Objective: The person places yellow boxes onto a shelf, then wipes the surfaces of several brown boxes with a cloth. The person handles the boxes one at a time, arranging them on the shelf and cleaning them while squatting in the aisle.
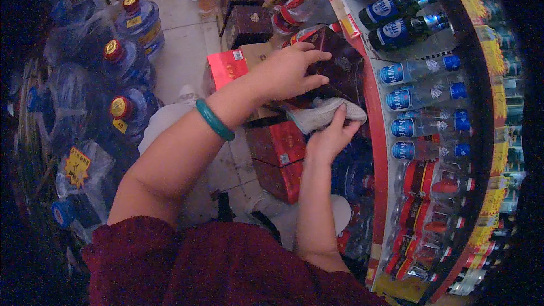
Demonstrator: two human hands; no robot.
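My left hand, with a green bangle on its wrist, reaches over a dark gift box, fingers apart; its fingertips are over or on the box. My right hand pinches a pale cloth between thumb and fingers, against the near side of that box. Under the cloth stand red and dark boxes. A box with a bright red side lies beneath my left forearm.
Shelves with a red edge curve along the right, holding green bottles and clear bottles. Large water jugs stand at the left. More dark boxes and red-labelled bottles are beyond my hands.
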